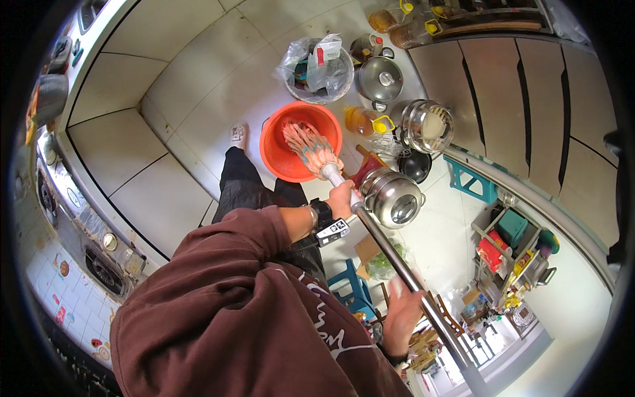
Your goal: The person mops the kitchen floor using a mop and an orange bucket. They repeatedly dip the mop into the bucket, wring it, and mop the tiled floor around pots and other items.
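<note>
My left hand (341, 198) is wrapped around the light plastic lower sleeve of a mop handle (392, 254). A black band and a small white device are on that wrist. The mop's pinkish, stringy head (310, 146) rests inside an orange plastic bucket (269, 149) on the floor, just in front of my legs. Farther up the metal pole, my right hand (403, 310) is beside it, slightly blurred. Its fingers are apart and not wrapped around the pole; the thumb side appears to touch it.
A bag-lined bin (342, 82) stands beyond the bucket. To the right are a lidded pot (381, 79), an oil jug (361, 121), steel steamer pots (394, 198) and a teal stool (471, 181). Cabinets line both sides; a gas stove (99, 258) is at left.
</note>
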`<state>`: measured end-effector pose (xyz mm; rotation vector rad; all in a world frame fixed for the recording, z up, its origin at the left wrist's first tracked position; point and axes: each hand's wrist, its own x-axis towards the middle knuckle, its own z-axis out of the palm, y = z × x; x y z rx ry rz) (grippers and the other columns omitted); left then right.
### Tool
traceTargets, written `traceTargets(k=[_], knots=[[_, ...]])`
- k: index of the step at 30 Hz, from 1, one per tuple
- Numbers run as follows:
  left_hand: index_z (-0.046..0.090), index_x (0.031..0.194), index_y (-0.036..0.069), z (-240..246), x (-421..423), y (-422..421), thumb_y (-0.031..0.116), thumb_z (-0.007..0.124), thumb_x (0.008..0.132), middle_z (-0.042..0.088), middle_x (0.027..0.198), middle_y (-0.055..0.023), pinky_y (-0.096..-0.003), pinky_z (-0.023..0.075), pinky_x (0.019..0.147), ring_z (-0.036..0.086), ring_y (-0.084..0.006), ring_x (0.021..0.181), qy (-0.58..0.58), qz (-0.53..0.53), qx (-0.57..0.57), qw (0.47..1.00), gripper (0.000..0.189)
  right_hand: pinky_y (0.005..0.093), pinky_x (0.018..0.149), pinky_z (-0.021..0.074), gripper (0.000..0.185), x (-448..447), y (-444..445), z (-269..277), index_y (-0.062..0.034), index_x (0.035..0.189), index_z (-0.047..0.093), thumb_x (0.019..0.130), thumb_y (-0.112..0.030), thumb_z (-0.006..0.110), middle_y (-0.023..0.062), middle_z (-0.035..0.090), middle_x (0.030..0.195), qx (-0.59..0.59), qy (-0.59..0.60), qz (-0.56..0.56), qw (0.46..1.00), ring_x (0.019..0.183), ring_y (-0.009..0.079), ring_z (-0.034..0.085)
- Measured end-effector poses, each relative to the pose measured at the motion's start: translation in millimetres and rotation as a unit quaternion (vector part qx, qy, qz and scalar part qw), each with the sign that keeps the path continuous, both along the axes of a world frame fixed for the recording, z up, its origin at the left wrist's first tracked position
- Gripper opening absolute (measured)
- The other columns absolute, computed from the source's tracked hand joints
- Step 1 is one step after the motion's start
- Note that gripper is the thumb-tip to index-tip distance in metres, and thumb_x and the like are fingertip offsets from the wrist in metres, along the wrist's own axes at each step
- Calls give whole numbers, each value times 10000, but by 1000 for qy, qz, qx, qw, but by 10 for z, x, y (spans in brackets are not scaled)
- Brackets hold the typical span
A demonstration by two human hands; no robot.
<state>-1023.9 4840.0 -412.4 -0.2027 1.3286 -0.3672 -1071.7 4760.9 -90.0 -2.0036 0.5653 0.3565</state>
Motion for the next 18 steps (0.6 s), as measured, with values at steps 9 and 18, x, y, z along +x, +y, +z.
traceTargets(k=[9, 18], knots=[[454, 964, -12, -277, -80, -553, 104, 585, 831, 518, 729, -100, -387, 501, 510, 556, -227, 580, -24, -86, 93, 992, 219, 499, 907, 445, 401, -91, -738, 678, -52, 1067, 579, 709, -149, 732, 164, 575, 1056, -666, 9, 514, 540, 993, 348, 565], [475, 724, 58, -673, -852, -407, 62, 586, 726, 470, 632, -82, -406, 458, 502, 497, -235, 523, -66, -12, -92, 994, 111, 340, 629, 490, 307, -786, -1699, 331, -36, 1041, 649, 899, -308, 657, 25, 669, 825, -169, 616, 183, 747, 759, 115, 605]])
